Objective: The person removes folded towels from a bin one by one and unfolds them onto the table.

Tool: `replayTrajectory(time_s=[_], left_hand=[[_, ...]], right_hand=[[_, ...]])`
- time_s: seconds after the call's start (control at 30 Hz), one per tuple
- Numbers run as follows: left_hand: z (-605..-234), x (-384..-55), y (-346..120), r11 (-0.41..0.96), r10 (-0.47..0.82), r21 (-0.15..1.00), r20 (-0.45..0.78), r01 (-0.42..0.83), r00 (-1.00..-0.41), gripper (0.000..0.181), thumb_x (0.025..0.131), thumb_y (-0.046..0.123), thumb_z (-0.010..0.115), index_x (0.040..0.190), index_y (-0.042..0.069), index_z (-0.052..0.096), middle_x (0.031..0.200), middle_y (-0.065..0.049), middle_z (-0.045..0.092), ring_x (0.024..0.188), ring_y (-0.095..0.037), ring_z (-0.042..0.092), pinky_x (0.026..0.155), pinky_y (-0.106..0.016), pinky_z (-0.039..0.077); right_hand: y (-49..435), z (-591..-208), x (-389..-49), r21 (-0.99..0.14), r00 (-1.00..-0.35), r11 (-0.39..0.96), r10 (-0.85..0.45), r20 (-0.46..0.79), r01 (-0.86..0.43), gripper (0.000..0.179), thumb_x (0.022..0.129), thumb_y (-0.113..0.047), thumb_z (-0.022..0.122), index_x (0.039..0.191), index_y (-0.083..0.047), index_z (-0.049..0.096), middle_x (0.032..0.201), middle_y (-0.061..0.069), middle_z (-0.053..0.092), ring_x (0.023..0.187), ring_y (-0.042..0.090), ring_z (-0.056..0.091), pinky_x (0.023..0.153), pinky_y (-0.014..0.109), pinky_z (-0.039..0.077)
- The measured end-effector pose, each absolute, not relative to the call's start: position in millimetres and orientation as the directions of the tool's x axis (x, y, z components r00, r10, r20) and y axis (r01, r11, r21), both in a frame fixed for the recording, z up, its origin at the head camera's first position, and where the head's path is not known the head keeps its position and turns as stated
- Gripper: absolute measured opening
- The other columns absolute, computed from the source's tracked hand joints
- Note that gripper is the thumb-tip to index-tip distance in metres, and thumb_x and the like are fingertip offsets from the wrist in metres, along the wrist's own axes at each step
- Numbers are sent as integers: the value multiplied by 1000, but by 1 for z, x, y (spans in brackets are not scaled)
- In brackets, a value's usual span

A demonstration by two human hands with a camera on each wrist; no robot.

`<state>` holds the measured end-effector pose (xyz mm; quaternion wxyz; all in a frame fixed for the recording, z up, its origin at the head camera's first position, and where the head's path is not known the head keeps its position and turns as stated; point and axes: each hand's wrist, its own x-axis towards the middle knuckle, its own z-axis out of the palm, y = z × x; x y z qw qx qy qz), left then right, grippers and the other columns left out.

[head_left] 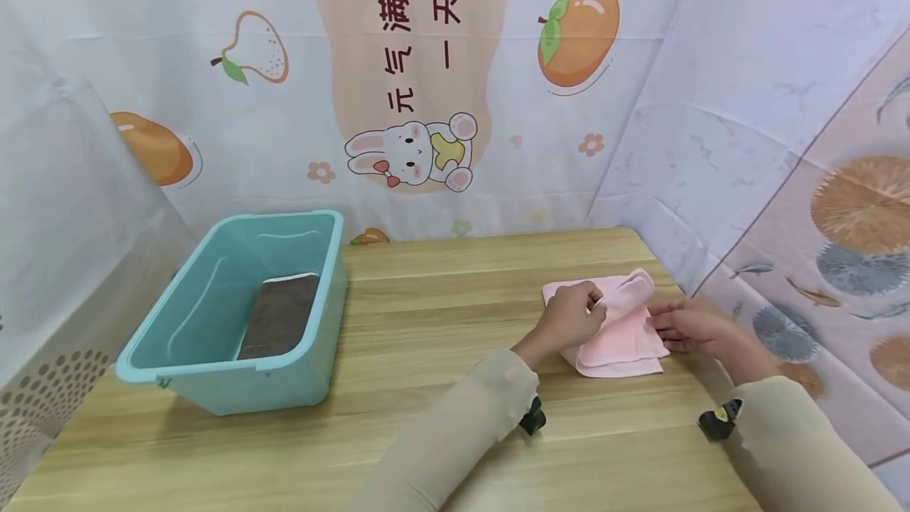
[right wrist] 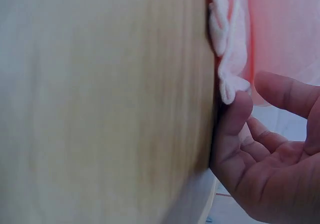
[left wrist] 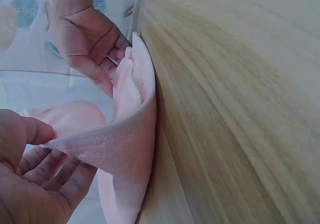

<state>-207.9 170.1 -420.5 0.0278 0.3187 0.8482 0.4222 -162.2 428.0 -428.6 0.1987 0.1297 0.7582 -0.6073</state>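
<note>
A pink towel (head_left: 620, 342) lies on the right part of the wooden table, with one layer raised and curling over toward the right. My left hand (head_left: 571, 316) pinches the edge of that raised layer between thumb and fingers; the left wrist view shows the towel (left wrist: 127, 139) hanging from this grip in a curve. At the towel's right end is my right hand (head_left: 693, 328). Its fingertips touch the folded edge low on the table, and in the right wrist view the thumb (right wrist: 285, 91) stands apart from the index finger.
On the left of the table (head_left: 441, 322) stands a light blue plastic bin (head_left: 213, 374). A dark brown flat item with a pale edge (head_left: 280, 314) lies inside it. Printed curtains (head_left: 498, 212) hang behind the table and along its right side.
</note>
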Motion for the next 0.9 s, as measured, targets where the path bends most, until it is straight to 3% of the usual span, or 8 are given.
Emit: replayTrajectory(time_s=[0.27, 0.53, 0.77, 0.9], left_hand=[[-419, -208, 158, 366, 491, 809, 251, 459, -834, 6, 97, 16, 61, 98, 11, 66, 85, 9, 61, 70, -1, 52, 64, -14, 43], [-414, -200, 138, 282, 425, 886, 227, 367, -876, 4, 99, 16, 61, 97, 13, 60, 86, 7, 61, 78, -2, 58, 66, -18, 49], [-417, -191, 108, 176, 426, 916, 260, 361, -867, 4, 100, 12, 57, 101, 9, 55, 94, 2, 62, 70, 0, 56, 57, -18, 48], [-421, -187, 93, 182, 454, 908, 264, 378, -851, 3, 99, 12, 57, 101, 9, 57, 96, 3, 64, 76, 0, 59, 64, -18, 50]], right_hand=[[420, -432, -164, -839, -890, 317, 38, -454, 442, 13, 92, -1, 67, 102, -7, 59, 70, -7, 63, 65, 6, 61, 62, 25, 54], [420, -432, -167, -761, -881, 453, 153, -447, 464, 20, 91, -4, 72, 102, -4, 55, 73, -5, 58, 67, 9, 59, 61, 26, 54], [417, -428, -168, -745, -873, 466, 157, -462, 478, 19, 90, -4, 72, 99, -6, 56, 73, -6, 59, 67, 9, 59, 60, 26, 52], [414, -424, -169, -735, -871, 479, 157, -465, 479, 19, 90, -4, 73, 100, -5, 56, 73, -5, 59, 67, 10, 59, 60, 26, 52]])
